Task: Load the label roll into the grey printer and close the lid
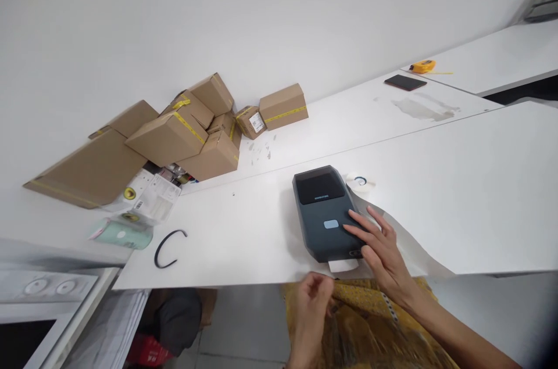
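A dark blue-grey label printer (325, 206) with a pale blue button rests near the table's front edge. A strip of white label paper (343, 265) sticks out of its near end. My right hand (381, 241) lies over the printer's near right side, fingers stretched out, touching the casing close to the button. My left hand (313, 305) is curled closed just off the table edge, left of the paper strip. Whatever its fingers hold, if anything, is hidden. Behind the printer's right side stands a roll of white labels (368, 185), whose backing paper trails along that side.
Cardboard boxes (170, 136) are piled at the back left. A green cylindrical container (124, 234) and a black headband (157, 250) lie at the left. Far right are a dark phone or tablet (405, 83) and a yellow tape measure (422, 67).
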The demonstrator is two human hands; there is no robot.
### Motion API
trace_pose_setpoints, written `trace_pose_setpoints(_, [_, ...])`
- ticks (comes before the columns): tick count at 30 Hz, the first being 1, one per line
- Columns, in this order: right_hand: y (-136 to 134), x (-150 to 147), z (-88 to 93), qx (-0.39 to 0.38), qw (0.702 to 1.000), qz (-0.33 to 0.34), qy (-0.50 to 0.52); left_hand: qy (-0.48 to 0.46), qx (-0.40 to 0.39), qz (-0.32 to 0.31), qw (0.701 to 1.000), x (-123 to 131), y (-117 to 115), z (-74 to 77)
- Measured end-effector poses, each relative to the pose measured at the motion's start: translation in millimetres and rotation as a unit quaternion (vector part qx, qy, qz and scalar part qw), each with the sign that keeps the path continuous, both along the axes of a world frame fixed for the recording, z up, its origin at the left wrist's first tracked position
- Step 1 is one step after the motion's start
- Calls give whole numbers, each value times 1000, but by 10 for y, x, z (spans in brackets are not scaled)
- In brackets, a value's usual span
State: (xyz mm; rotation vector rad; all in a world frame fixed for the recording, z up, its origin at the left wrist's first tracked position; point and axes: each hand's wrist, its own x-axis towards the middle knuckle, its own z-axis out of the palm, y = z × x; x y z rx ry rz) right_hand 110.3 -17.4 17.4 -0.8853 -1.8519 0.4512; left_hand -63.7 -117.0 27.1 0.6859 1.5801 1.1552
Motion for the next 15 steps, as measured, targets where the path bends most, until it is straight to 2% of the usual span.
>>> trace_pose_setpoints(2, [-32,51,-29,-2,1000,-3,-11,-120,-40,-62,990,145,34,31])
trace_pose_setpoints(5, [-58,70,-45,5,1000,-15,-22,-216,-31,-73,973,353,189,131])
trace_pose_setpoints(9, [-46,58,-37,20,999,-22,-30,-193,1,-59,979,518,321,188])
trace_pose_setpoints(15, [-41,61,-41,13,1000,-6,-20,-177,12,-52,983,592,288,68])
